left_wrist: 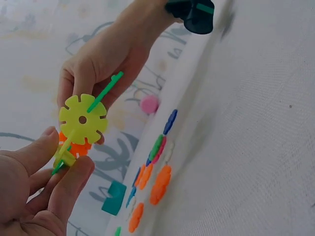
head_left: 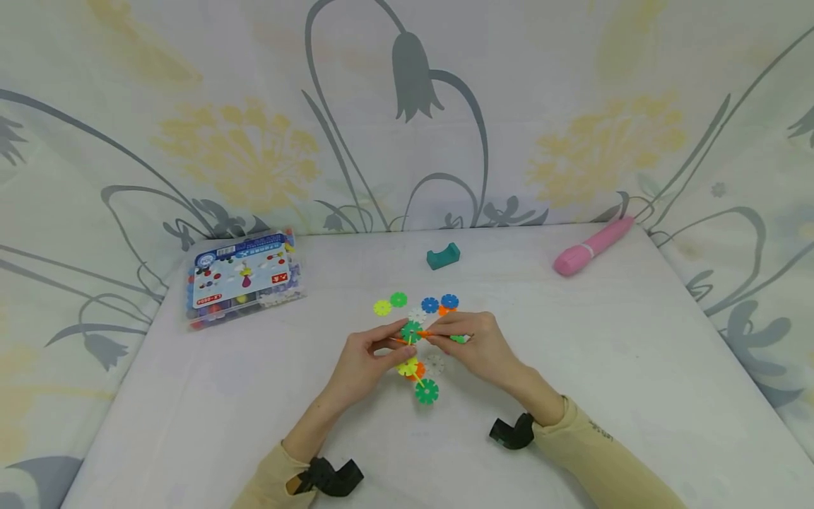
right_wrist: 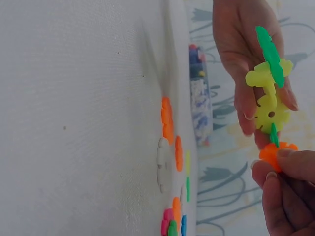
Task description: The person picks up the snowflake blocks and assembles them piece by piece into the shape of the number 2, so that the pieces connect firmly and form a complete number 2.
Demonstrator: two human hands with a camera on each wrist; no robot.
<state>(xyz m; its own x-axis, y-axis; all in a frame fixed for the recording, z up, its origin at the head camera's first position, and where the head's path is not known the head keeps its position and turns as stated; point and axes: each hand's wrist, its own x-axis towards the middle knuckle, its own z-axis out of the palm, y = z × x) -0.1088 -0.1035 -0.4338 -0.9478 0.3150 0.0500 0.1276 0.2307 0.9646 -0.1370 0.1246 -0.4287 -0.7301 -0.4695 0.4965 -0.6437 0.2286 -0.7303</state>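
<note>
In the head view my left hand (head_left: 357, 366) and right hand (head_left: 478, 345) meet over the table, a small build of notched plastic discs between them. The left fingertips and thumb pinch the build, which has a green disc (head_left: 407, 330) facing the camera there. My right thumb and fingers pinch an orange disc (right_wrist: 268, 154), slotted against a small edge-on green disc (right_wrist: 274, 133). Above that, the right wrist view shows a yellow disc (right_wrist: 265, 119) joined to another yellow disc and a larger green one (right_wrist: 269, 55). The left fingers partly hide the build's middle.
Loose discs lie around the hands, including a yellow disc (head_left: 382, 307), a blue disc (head_left: 429, 305) and a white disc (head_left: 435, 365). Behind them sit a teal curved block (head_left: 443, 257), a clear case of parts (head_left: 244, 276) and a pink cylindrical object (head_left: 591, 247).
</note>
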